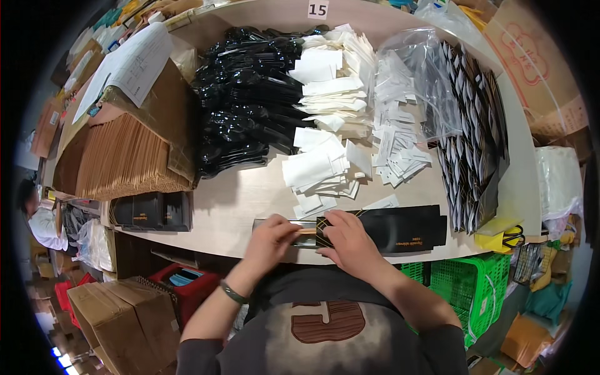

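At the table's front edge, my left hand [272, 239] is closed on slim light-brown chopsticks [307, 231], whose far end runs to the mouth of a black paper sleeve [321, 232] with gold lines. My right hand [350, 242] grips that sleeve, thumb below and fingers on top. Shiny strips show above and below the chopsticks; what they are I cannot tell. Just right of my right hand lie flat black sleeves [400, 231], overlapping one another. White paper packets [315, 164] are heaped beyond my hands.
Black plastic cutlery [250, 100] is piled at the back, with small white packets [400, 150] and upright patterned black sleeves [472, 144] to the right. A carton of brown slim packets [122, 159] stands left. Below the right edge is a green crate [469, 287].
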Tool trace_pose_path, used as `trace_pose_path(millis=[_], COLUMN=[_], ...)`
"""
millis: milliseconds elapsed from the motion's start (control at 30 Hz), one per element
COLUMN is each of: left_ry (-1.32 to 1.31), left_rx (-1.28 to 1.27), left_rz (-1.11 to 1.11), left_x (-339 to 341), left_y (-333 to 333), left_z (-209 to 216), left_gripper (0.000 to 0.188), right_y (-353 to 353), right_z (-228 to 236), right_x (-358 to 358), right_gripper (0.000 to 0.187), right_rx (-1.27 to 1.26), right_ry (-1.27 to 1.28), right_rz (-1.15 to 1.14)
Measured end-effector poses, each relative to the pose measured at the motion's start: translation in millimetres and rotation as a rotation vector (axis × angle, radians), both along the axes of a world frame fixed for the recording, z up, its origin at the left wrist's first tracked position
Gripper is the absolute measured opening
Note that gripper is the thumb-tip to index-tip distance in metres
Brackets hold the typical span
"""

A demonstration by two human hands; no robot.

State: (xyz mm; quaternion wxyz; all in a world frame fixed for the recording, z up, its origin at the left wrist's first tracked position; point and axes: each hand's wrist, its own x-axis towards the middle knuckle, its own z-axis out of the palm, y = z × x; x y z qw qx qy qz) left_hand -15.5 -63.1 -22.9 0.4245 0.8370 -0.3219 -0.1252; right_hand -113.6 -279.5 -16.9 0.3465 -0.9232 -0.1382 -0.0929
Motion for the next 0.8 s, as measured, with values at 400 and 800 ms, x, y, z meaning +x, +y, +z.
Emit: trace_pose_path(millis=[400, 800], left_ry=[0.459, -0.860], left_rx=[-0.305, 0.182], left_rz=[0.022, -0.045], left_x=[-28.9, 15.9], left_y=[-45.8, -18.7], left_z=[-4.9, 45.6], left_gripper=[0.043, 0.019], right_y=[-7.3, -24.3], right_z=[-4.0, 75.1], right_x=[-0.4, 19.4], right_gripper=[0.052, 0.011], right_rx=[-0.148, -0.311], right_ry=[-0.033, -0.348], right_rz=[0.056, 0.072])
